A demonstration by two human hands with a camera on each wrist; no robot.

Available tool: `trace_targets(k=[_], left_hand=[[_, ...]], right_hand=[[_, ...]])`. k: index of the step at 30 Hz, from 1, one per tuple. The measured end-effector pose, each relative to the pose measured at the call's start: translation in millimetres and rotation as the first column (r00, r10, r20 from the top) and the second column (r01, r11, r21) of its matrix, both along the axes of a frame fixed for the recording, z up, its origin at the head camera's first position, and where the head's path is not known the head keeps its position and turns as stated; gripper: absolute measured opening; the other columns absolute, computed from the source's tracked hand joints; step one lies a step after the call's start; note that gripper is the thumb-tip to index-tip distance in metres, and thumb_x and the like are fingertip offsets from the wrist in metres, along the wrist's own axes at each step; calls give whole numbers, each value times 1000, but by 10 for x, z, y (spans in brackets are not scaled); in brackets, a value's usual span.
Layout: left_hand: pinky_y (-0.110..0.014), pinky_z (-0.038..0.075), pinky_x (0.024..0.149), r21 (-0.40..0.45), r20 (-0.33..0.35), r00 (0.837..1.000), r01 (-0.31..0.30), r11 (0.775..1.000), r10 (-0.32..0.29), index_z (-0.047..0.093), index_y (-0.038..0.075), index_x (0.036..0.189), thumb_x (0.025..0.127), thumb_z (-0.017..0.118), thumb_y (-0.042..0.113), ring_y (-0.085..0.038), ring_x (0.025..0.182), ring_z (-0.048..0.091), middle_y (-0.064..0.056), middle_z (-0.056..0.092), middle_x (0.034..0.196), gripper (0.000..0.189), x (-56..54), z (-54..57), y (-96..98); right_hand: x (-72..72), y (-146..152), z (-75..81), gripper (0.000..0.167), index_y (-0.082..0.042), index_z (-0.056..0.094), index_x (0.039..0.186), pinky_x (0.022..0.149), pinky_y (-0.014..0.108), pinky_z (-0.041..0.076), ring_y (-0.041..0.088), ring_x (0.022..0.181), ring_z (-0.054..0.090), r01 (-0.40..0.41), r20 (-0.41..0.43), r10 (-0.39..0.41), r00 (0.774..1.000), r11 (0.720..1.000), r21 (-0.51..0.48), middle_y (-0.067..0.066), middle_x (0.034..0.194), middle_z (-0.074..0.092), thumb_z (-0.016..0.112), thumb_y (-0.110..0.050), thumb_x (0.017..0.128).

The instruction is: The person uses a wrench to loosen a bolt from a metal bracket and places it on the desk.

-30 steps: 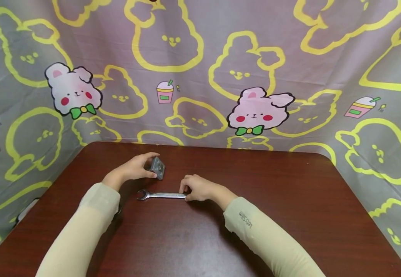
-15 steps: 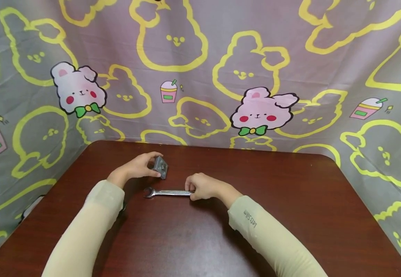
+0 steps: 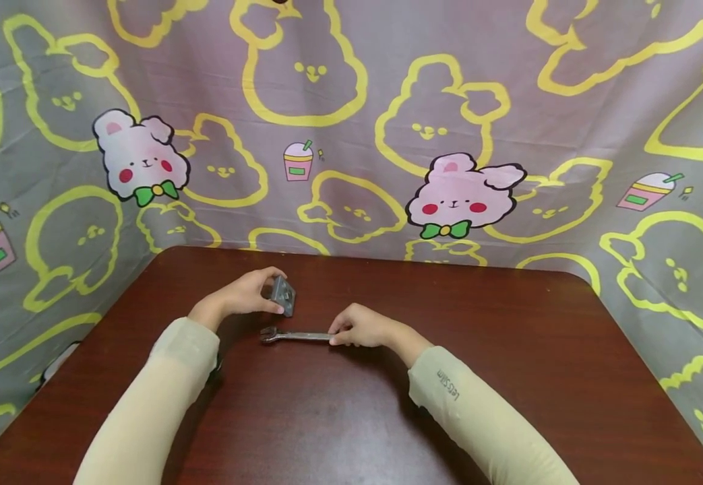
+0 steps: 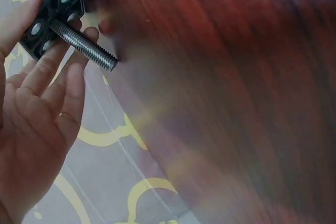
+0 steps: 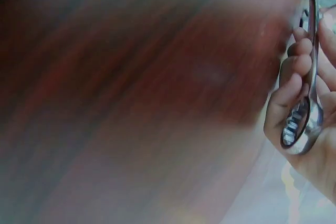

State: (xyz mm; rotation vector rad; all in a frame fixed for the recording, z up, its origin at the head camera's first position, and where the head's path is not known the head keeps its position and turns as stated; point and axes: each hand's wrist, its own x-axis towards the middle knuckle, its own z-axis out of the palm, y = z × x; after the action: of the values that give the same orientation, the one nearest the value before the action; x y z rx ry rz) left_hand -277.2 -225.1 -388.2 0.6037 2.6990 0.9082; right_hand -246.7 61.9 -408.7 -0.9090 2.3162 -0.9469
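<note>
My left hand (image 3: 243, 294) holds a dark grey square plate (image 3: 284, 295) between thumb and fingers, toward the back left of the table. In the left wrist view, round holes show in the plate, and a threaded rod (image 4: 86, 45) sticks out from its palm-side face. With my right hand (image 3: 360, 326) I pinch a silver combination wrench (image 3: 304, 336) near its ring end. The wrench points left, its open end (image 3: 269, 335) just below and in front of the plate. In the right wrist view, the toothed ring end (image 5: 296, 124) lies across my palm.
Both hands work over a reddish-brown wooden table (image 3: 351, 417) with rounded back corners. Behind and beside it hangs a grey curtain (image 3: 351, 81) printed with yellow outlines and cartoon rabbits. The wrist views are partly blurred.
My right hand has changed its grip on the wrench, fingers now straighter, and the wrench has tilted and shifted slightly. My left hand holds the plate nearly still. The head view has turned slightly left.
</note>
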Motion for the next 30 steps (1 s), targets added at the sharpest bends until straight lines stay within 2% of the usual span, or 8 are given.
trace_targets(k=[4, 9, 13, 17, 23, 26, 30], left_hand=[[-47, 51, 95, -5, -29, 1000, 7, 1000, -7, 46, -4, 137, 80, 82, 14, -34, 112, 64, -25, 65, 124, 70, 30, -12, 10], [-47, 51, 94, 8, -84, 996, 12, 1000, -11, 48, -3, 134, 79, 83, 16, -32, 108, 65, -23, 68, 119, 69, 77, -15, 4], [-46, 51, 92, 57, -98, 995, -5, 998, 11, 48, -2, 134, 78, 84, 17, -30, 106, 66, -21, 69, 117, 68, 131, 14, 7], [-48, 52, 91, 120, -105, 993, -31, 992, 44, 49, 0, 134, 78, 84, 14, -30, 106, 66, -21, 69, 117, 67, 196, 79, 22], [-44, 56, 88, 152, -167, 982, -64, 986, 89, 48, 5, 135, 77, 84, 13, -32, 107, 68, -19, 70, 117, 68, 319, 157, 78], [-42, 56, 86, 163, -202, 971, -93, 982, 126, 49, 7, 135, 76, 85, 14, -29, 107, 69, -18, 71, 117, 70, 399, 209, 125], [-44, 57, 83, 190, -231, 964, -85, 978, 129, 49, 7, 135, 75, 86, 14, -26, 104, 71, -17, 72, 115, 71, 512, 271, 231]], right_hand=[[4, 112, -12, 9, -4, 73, 95, 52, 19, 44, 10, 60, 52, 28, -4, -28, 1000, 1000, -10, 2, 69, 61, 68, -10, 92], [15, 242, -25, 5, -3, 68, 93, 51, 19, 42, 9, 53, 48, 19, 22, -18, 1000, 999, -32, -2, 65, 55, 67, -9, 92], [47, 347, -20, 5, -3, 66, 93, 51, 21, 43, 10, 46, 45, 16, 75, -11, 997, 997, -71, -1, 62, 52, 66, -8, 93], [83, 459, 8, 6, -1, 62, 92, 49, 22, 44, 11, 46, 45, 15, 99, -3, 995, 992, -127, 3, 64, 54, 64, -6, 94], [158, 648, 53, 7, 4, 55, 94, 46, 21, 39, 10, 47, 44, 40, 122, -10, 993, 969, -245, 1, 61, 50, 59, -1, 94], [191, 732, 100, 8, 4, 55, 95, 47, 20, 36, 9, 49, 41, 77, 128, -39, 991, 950, -301, 0, 61, 47, 59, -2, 95], [249, 830, 160, 10, 2, 54, 94, 47, 21, 35, 9, 50, 41, 135, 128, -96, 987, 928, -347, 2, 63, 49, 61, -5, 95]])
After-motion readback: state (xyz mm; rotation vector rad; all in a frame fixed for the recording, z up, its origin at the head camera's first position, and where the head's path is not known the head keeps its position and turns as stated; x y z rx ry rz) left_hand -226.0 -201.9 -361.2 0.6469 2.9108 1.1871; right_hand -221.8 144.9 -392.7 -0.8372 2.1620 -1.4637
